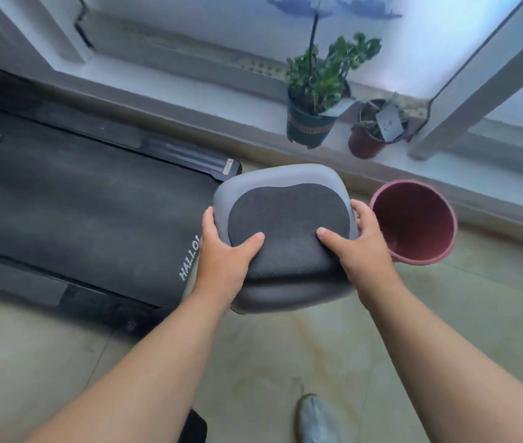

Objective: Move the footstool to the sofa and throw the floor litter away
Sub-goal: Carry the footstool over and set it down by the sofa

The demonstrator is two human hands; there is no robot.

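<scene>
Both hands (295, 251) grip the footstool (285, 212) by its sides, padded top seemingly tilted toward camera

White lettering "HALLO", cut off by the left hand (222, 254), printed slantwise on the near right corner of the black treadmill belt (87, 199). Small red-and-white sticker (229, 165) at the end of the treadmill's side rail, too small to read. White tag (389, 123) tucked in the red plant pot (365, 143), faint marks on it, unreadable. Patterned band round the dark green pot (309, 127), blurred, not legible.
</scene>
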